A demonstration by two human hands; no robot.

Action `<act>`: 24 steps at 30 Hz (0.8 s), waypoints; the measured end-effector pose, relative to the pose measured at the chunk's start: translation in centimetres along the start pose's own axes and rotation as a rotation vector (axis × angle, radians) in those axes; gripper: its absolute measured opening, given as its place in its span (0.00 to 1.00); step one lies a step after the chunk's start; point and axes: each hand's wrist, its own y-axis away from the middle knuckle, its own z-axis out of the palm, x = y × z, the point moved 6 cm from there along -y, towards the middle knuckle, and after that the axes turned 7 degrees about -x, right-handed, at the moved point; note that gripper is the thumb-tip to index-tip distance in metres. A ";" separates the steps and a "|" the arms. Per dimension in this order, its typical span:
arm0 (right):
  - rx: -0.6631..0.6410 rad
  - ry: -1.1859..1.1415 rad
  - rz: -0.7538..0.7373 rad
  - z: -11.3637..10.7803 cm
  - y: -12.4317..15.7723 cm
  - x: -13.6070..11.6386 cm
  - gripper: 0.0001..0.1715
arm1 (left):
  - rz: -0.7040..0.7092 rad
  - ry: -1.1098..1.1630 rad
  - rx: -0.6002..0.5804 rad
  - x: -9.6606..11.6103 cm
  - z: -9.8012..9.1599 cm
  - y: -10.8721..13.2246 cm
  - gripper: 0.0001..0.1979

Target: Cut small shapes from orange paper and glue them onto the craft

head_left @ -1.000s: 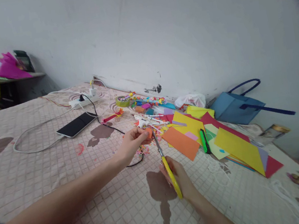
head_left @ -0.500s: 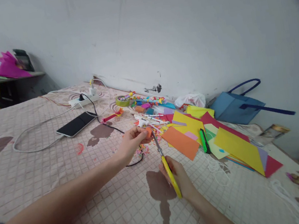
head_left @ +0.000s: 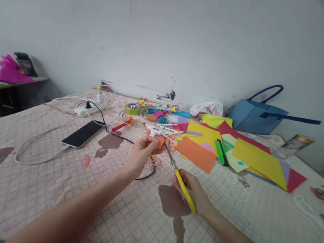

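My left hand [head_left: 145,153] pinches a small piece of orange paper [head_left: 161,142] between thumb and fingers. In my right hand [head_left: 193,189] is a pair of scissors [head_left: 179,179] with yellow handles, their blades pointing away from me and meeting the edge of the orange paper. The blades look nearly closed. Below and beyond my left hand lie small paper scraps [head_left: 156,162]. A larger orange sheet [head_left: 197,154] rests to the right of the blades, and a green utility knife [head_left: 222,152] lies on the coloured papers.
A phone [head_left: 83,134] on a white cable and a power strip [head_left: 90,108] lie at left. Behind are a tape roll [head_left: 133,109] and a glue gun [head_left: 153,131]. At right are a yellow sheet [head_left: 258,160], white string [head_left: 235,183] and a blue bag [head_left: 256,116].
Almost nothing differs. The orange paper and scissor blades have shifted very slightly, with both hands keeping their grip.
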 end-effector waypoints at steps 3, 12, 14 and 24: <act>-0.006 0.011 -0.004 0.0 0.0 -0.1 0.13 | 0.001 -0.010 -0.002 0.1 0.0 -0.1 0.12; -0.015 0.002 0.007 0.0 0.1 -0.2 0.13 | -0.013 -0.012 0.012 0.2 -0.3 -0.2 0.11; -0.010 0.005 0.001 0.0 0.1 -0.1 0.14 | -0.011 0.000 0.009 0.2 -0.4 -0.3 0.12; -0.003 -0.003 -0.006 0.1 0.0 0.2 0.14 | -0.027 0.027 0.007 0.1 -0.5 -0.4 0.12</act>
